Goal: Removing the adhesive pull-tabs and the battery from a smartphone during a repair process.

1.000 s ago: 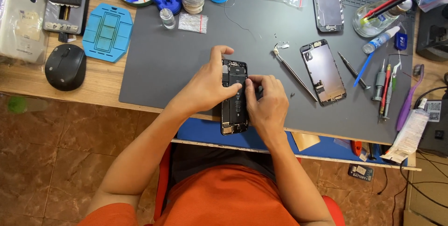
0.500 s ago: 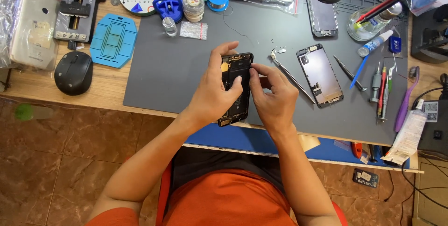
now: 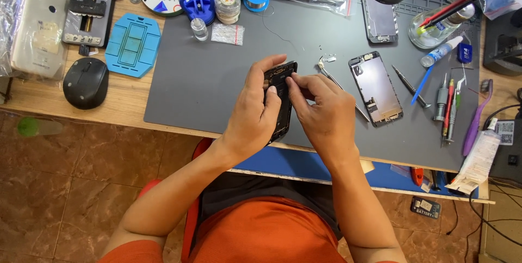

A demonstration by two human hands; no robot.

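- The opened phone body (image 3: 281, 100) was held just above the grey mat (image 3: 206, 89), near its front edge, standing lengthwise away from the person with its dark inside facing up.
- Against 0.5 s earlier, the phone sat in much the same place between both hands, and the right fingertips had closed in on its top end.
- The left hand (image 3: 256, 112) wrapped the phone's left side, thumb and fingers curled shut around its edges, index finger reaching over the top corner.
- The right hand (image 3: 325, 112) came in from the right, its fingers (image 3: 298, 82) pinched together on the phone's upper part; whether they gripped a small piece there could not be told.
- Both forearms rose from the lower edge of the view, wrists bent inward.
- Just to the right lay a metal pry tool (image 3: 340, 86) and, beyond it, the detached screen panel (image 3: 376, 89).
- A black mouse (image 3: 85, 82) sat well to the left on the wooden worktop (image 3: 109, 102).
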